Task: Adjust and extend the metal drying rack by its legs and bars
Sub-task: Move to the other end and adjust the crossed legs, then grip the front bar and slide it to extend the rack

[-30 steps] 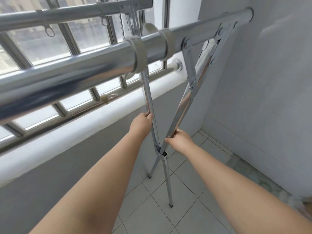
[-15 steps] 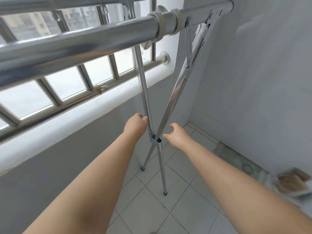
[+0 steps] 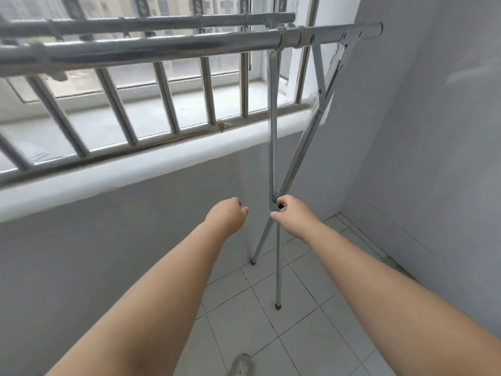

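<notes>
Polished metal tubing forms the drying rack (image 3: 273, 126), which stands on pale floor tiles (image 3: 298, 308) in the far right corner, just beside a grey wall (image 3: 433, 131) and in front of a barred window (image 3: 162, 104). Its near top bar (image 3: 162, 48) crosses the upper frame and is cut off at the left edge; a second, farther bar (image 3: 151, 23) runs behind it, motion-blurred. Two legs cross in an X at a pivot joint (image 3: 276, 206); their black-capped feet (image 3: 278, 306) rest on the tiles. The right hand (image 3: 294, 214) sits at the pivot joint, thumb and fingers curled around it in a grip, so the joint itself is mostly hidden. The left hand (image 3: 227, 217) hangs just left of the legs, apart from them, fingers loosely curled on nothing; its fingertips are turned away and hard to make out. Both forearms leave the frame at the bottom. A shoe (image 3: 240, 365) is partly cut off at the lower edge.
</notes>
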